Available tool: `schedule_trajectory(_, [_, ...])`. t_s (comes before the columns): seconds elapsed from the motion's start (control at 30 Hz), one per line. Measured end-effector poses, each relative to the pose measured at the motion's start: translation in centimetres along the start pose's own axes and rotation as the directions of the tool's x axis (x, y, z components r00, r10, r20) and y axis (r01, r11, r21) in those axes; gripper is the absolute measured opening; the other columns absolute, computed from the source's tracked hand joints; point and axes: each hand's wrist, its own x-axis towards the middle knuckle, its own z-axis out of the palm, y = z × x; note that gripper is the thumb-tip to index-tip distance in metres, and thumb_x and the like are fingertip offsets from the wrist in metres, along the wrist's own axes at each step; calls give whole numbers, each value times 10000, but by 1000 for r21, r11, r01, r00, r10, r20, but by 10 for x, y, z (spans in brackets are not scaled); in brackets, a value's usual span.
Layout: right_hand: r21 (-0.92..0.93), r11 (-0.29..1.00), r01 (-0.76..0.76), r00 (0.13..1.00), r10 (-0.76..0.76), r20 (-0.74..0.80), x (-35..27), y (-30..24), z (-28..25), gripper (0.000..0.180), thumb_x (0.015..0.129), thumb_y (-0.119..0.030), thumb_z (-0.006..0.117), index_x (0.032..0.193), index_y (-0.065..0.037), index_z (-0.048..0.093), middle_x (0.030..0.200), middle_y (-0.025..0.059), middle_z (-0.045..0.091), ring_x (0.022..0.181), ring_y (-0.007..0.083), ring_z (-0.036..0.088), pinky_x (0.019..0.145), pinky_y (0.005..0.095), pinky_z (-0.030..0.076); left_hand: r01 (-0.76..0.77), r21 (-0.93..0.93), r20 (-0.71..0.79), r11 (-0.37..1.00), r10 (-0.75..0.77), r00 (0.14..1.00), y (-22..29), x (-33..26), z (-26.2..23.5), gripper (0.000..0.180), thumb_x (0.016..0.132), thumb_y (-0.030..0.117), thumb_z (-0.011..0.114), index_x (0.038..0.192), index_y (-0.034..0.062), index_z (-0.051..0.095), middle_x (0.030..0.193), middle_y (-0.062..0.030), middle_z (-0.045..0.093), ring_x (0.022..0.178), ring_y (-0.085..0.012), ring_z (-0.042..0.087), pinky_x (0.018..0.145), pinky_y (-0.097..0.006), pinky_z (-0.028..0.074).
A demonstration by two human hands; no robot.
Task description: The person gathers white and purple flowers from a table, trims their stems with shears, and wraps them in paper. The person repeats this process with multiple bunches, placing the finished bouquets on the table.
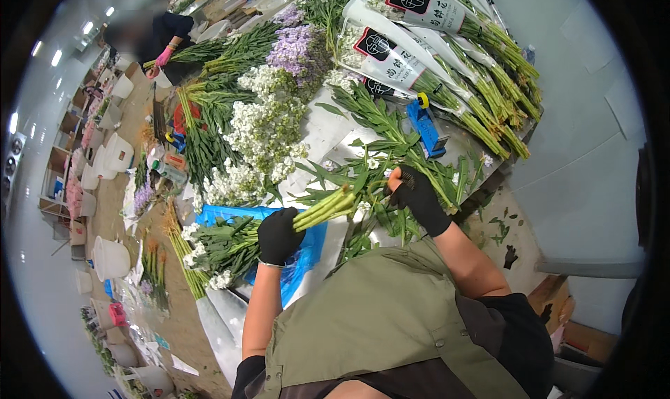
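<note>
In the head view, we see our left hand (280, 236) closed round a leafy bunch of stems (324, 209), its forearm rising almost straight from below. The bunch lies above blue wrapping (307, 256), cut ends pointing up and right. Our right hand (419, 196) is just beyond those ends, fingers curled, forearm slanting up and inward; we cannot tell whether it grasps anything. Both wear black gloves.
</note>
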Motion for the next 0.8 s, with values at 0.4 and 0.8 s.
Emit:
schedule_trajectory(0.4, [-241,856,458,886,-461,45,-18,-32,88,80,824,-74,625,870,-34,574,735,63,590,662,150,572,627,280,457,88,-45,-140,995,-93,986,-6,-5,-46,242,654,221,721,848,125,614,735,-89,605,709,-294,611,598,-378,480])
schedule_trajectory(0.8, [-310,792,526,823,-566,-52,-8,-45,95,101,811,-41,622,874,-48,544,743,76,580,641,189,581,602,292,464,81,-68,-134,994,-89,987,0,-8,-52,230,659,211,707,851,123,615,751,-73,616,715,-280,616,600,-368,482])
